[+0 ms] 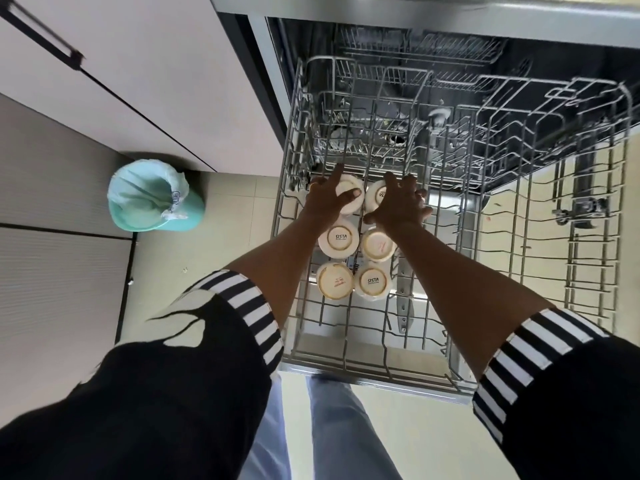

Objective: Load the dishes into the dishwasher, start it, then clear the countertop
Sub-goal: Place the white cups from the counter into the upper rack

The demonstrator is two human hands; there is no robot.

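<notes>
The dishwasher's upper wire rack (519,258) is pulled out in front of me. Several white cups stand upside down in two rows at its left side. My left hand (329,199) grips the far left cup (349,199) from above, fingers wrapped around its base. My right hand (401,202) rests on the far right cup (375,199), fingers spread over it. Nearer to me stand a cup marked SISTA (338,238), a cup (379,244), another cup (335,281) and a second SISTA cup (373,280).
The open dishwasher tub (450,64) and its lower rack (398,133) lie behind and under the upper rack. A turquoise bin (152,199) with a white liner stands on the floor to the left, below pale cabinet doors (138,81). My legs show below the rack's front edge.
</notes>
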